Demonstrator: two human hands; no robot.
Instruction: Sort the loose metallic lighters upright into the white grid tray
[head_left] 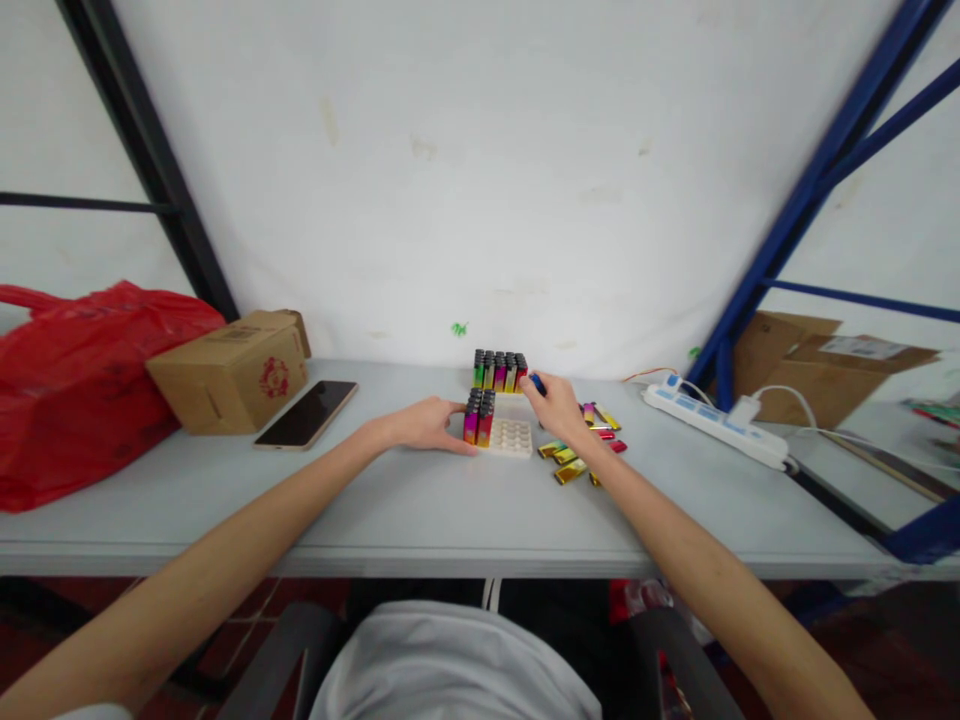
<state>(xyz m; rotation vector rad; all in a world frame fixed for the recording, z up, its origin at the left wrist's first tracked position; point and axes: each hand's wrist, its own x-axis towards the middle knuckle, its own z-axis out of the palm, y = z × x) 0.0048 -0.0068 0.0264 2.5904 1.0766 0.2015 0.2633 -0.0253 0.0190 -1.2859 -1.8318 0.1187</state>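
My left hand (431, 424) rests on the table, its thumb and fingers curved round the left side of a white tray (512, 440) with round holes. Two rows of upright lighters (478, 418), purple and orange with black tops, fill the tray's left part; the holes on its right are bare. My right hand (553, 404) is closed above the tray's back right, pinching what looks like a dark blue lighter (537, 383), mostly hidden by the fingers. Behind stands a block of upright coloured lighters (499, 371). Loose lighters (574, 470), yellow, red and purple, lie beneath and beside my right forearm.
On the left are a phone (307, 414), a cardboard box (229, 375) and a red plastic bag (97, 390). A white power strip (716, 425) with a plugged cable lies on the right. Beyond the blue frame post (795, 220) are cardboard pieces (825, 370).
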